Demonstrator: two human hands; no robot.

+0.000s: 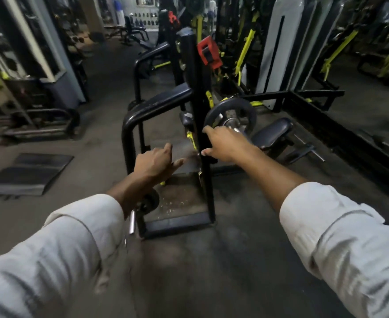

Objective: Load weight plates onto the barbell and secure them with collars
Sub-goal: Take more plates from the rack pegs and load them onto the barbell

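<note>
Black iron plate on the bar end looks heavy and stiff; it is best held by its rim with two hands. Right hand reaches near it with loose open fingers, and left hand is open too, holding nothing.

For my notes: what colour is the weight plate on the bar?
Black weight plate, seen best in the head view.

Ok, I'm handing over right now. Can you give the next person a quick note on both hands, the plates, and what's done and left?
Left hand: empty, fingers loosely curled, over the rack frame.
Right hand: open, reaching at the weight plate; contact unclear.
That plate sits on the barbell sleeve on the rack's right side. A small plate shows on the near end below the left forearm.
No collar visible on either end.
Left: add any further plates, fit collars.
</note>
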